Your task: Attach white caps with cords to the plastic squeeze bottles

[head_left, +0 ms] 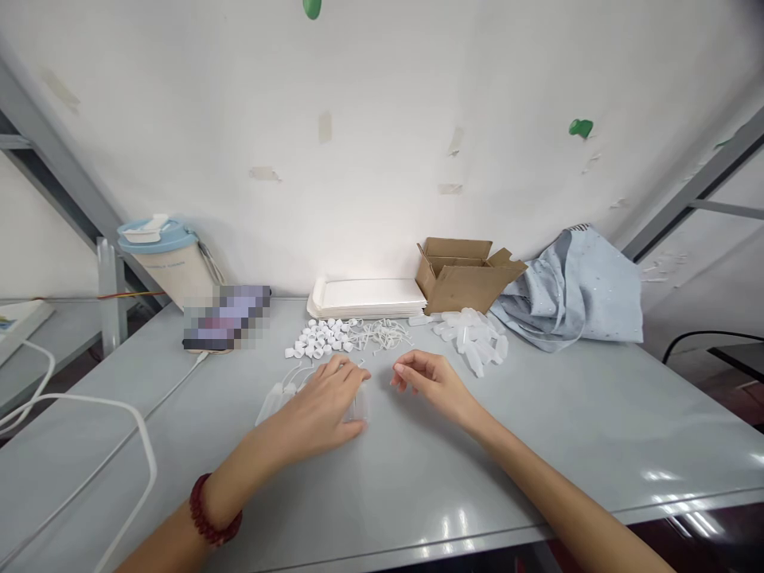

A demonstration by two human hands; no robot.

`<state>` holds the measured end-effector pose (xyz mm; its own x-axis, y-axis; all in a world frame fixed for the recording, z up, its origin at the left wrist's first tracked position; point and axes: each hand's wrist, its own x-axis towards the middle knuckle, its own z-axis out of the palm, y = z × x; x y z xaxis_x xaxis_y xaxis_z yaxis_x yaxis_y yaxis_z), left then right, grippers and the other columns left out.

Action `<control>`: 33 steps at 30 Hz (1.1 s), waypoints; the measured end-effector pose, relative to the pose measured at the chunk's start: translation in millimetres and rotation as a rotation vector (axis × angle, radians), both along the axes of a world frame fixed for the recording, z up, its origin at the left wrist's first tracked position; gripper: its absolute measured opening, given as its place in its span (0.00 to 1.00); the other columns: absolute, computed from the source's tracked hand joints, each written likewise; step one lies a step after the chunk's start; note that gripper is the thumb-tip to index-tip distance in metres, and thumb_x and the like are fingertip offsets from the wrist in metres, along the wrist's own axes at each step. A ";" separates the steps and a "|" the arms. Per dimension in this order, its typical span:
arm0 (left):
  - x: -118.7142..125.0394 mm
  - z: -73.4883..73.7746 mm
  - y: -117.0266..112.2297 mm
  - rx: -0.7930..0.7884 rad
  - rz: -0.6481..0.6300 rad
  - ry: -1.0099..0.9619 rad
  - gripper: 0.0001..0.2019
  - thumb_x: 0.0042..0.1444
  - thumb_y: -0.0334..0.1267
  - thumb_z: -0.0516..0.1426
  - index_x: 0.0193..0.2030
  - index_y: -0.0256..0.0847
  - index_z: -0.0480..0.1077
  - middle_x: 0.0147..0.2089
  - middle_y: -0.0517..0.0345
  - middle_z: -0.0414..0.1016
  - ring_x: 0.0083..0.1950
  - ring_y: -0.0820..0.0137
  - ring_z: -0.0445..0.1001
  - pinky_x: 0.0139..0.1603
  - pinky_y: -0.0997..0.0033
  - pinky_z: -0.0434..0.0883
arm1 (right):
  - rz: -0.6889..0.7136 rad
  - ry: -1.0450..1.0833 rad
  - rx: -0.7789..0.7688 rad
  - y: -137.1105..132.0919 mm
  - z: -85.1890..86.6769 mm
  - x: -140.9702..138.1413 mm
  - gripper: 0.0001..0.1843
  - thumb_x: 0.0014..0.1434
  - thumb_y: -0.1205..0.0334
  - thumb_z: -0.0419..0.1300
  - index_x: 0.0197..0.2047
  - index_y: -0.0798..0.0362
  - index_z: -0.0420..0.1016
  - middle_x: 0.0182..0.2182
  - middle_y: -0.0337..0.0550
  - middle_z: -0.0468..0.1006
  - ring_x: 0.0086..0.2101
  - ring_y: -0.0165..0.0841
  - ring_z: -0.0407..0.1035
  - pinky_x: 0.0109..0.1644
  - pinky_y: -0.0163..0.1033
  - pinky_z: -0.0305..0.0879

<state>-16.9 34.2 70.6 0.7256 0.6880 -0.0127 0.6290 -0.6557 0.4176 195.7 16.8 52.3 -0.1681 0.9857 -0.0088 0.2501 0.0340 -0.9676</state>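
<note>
The left hand (325, 410) lies palm down over a row of small translucent containers (271, 402) with thin loops, its fingers loosely spread and its thumb held apart from them; some of the containers show past its far-left edge and others in the gap between thumb and fingers. Whether its palm presses on them cannot be told. The right hand (438, 386) is just to the right, apart from the left one, its fingers curled and thumb and forefinger drawn narrow; whether a small item sits between those tips cannot be made out. Both rest over or near a grey table (447, 493). Directly beyond the left hand is a heap of white caps (319, 338), and next to it, beyond the gap between the hands, a tangle of pale cords (385, 334). Beyond and a little right of the right hand lies a loose pile of translucent empty-looking pieces (474, 338). Farther out, past the caps and cords, stands a stack of white trays (370, 294), with an open cardboard box (471, 286) to its right and a pale blue cloth bag (573, 294) beyond the right hand's far right. Out to the left of the left hand are a blurred-out phone (230, 314) on a white cable (173, 386) and a blue-lidded cup (170, 267). A dark red beaded bracelet (215, 513) circles the left wrist.
</note>
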 end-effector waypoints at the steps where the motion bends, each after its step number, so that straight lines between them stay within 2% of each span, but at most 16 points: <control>1: -0.2 0.2 -0.5 -0.003 -0.001 0.006 0.22 0.50 0.34 0.55 0.53 0.38 0.62 0.48 0.49 0.66 0.56 0.57 0.58 0.54 0.57 0.62 | -0.003 0.001 0.000 0.1 0.0 0.1 0.11 0.59 0.55 0.55 0.33 0.54 0.72 0.28 0.42 0.76 0.30 0.30 0.69 0.32 0.35 0.61; 11: -1.0 2.2 -1.9 -0.019 -0.020 0.012 0.20 0.49 0.31 0.54 0.51 0.40 0.63 0.50 0.50 0.65 0.57 0.58 0.57 0.55 0.57 0.61 | -0.013 -0.020 0.022 2.3 0.6 2.1 0.12 0.58 0.54 0.55 0.33 0.54 0.71 0.29 0.42 0.77 0.30 0.30 0.69 0.32 0.35 0.62; 14: -1.9 1.7 -1.9 -0.027 -0.032 -0.028 0.19 0.49 0.35 0.56 0.50 0.42 0.63 0.50 0.50 0.65 0.57 0.57 0.58 0.55 0.56 0.62 | -0.027 -0.028 0.038 2.6 3.3 4.0 0.13 0.58 0.53 0.55 0.32 0.55 0.71 0.29 0.43 0.77 0.30 0.31 0.69 0.32 0.35 0.62; 17: -3.6 -1.3 2.1 -0.020 -0.017 -0.092 0.19 0.51 0.43 0.57 0.50 0.43 0.63 0.51 0.51 0.65 0.56 0.57 0.59 0.53 0.55 0.63 | -0.085 -0.047 0.061 5.2 6.6 9.2 0.14 0.58 0.52 0.55 0.32 0.54 0.71 0.29 0.43 0.77 0.29 0.31 0.69 0.31 0.36 0.62; 20: -4.1 -4.8 14.1 0.039 0.091 -0.160 0.14 0.59 0.43 0.49 0.49 0.42 0.62 0.51 0.50 0.65 0.56 0.58 0.59 0.53 0.55 0.63 | -0.210 -0.109 0.119 12.0 8.5 20.9 0.14 0.57 0.52 0.54 0.33 0.54 0.72 0.30 0.44 0.77 0.30 0.33 0.69 0.31 0.37 0.63; 22: -2.7 -7.1 25.5 0.101 0.170 -0.174 0.13 0.61 0.40 0.45 0.48 0.40 0.63 0.52 0.49 0.66 0.57 0.57 0.59 0.53 0.54 0.63 | -0.335 -0.205 0.209 18.7 8.0 33.7 0.13 0.57 0.54 0.53 0.33 0.54 0.72 0.31 0.45 0.76 0.32 0.35 0.69 0.32 0.38 0.64; 24: 0.1 -9.8 36.5 0.164 0.194 -0.138 0.13 0.61 0.39 0.45 0.48 0.39 0.64 0.53 0.48 0.66 0.58 0.56 0.58 0.54 0.52 0.61 | -0.482 -0.397 0.382 25.9 5.8 49.8 0.10 0.58 0.57 0.52 0.34 0.53 0.71 0.34 0.47 0.76 0.34 0.37 0.69 0.34 0.40 0.64; 27: 5.0 -15.3 47.0 0.233 0.187 -0.033 0.14 0.61 0.37 0.44 0.48 0.38 0.65 0.53 0.48 0.68 0.59 0.52 0.56 0.55 0.45 0.57 | -0.546 -0.696 0.601 35.8 0.3 75.8 0.10 0.57 0.64 0.50 0.37 0.54 0.71 0.39 0.52 0.74 0.42 0.42 0.67 0.42 0.45 0.63; 29: 7.5 -19.1 48.8 0.265 0.192 0.013 0.14 0.61 0.36 0.44 0.48 0.38 0.65 0.52 0.47 0.68 0.59 0.51 0.56 0.55 0.43 0.55 | -0.548 -0.826 0.615 40.5 -3.8 90.5 0.10 0.56 0.67 0.50 0.38 0.55 0.71 0.40 0.53 0.74 0.44 0.44 0.65 0.46 0.46 0.61; 33: 9.4 -23.0 46.5 0.260 0.185 0.030 0.14 0.61 0.37 0.44 0.49 0.38 0.65 0.52 0.46 0.67 0.58 0.52 0.56 0.55 0.43 0.54 | -0.549 -0.960 0.575 45.6 -10.6 106.7 0.12 0.55 0.69 0.50 0.40 0.55 0.72 0.42 0.52 0.74 0.44 0.44 0.65 0.46 0.47 0.61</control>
<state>-7.5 80.7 47.5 0.5903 0.7910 0.1609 0.7569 -0.6117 0.2303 302.4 62.4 41.7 0.1027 0.8251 0.5555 0.9624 0.0587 -0.2653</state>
